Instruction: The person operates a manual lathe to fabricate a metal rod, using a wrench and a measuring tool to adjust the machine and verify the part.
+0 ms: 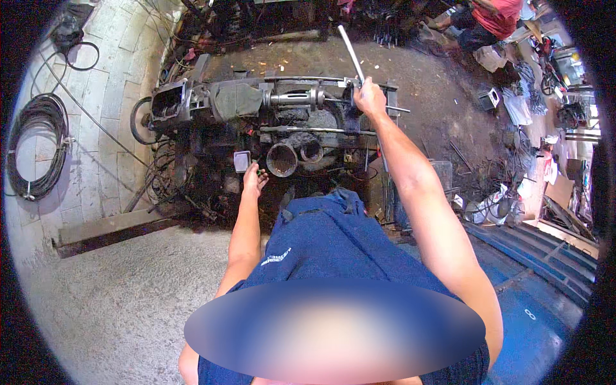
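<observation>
My right hand [370,97] is closed round a long silver metal bar [350,51] at the far right end of a dark, greasy machine [218,80]. The bar slants up and away from the fist. A shiny grooved metal cylinder [293,97] lies along the machine, left of that hand. My left hand [255,180] is at the machine's near side, its fingers apart. A small dark spot shows among them, too small to make out. Close by it are a small pale lavender tray [242,161] and a round metal tin [282,160].
A grey-green cloth [237,100] drapes over the machine. Coiled black cable [38,146] hangs on the left wall. A person in a red shirt [499,18] is at the far right. Scattered scrap and a blue metal panel [532,308] lie to the right.
</observation>
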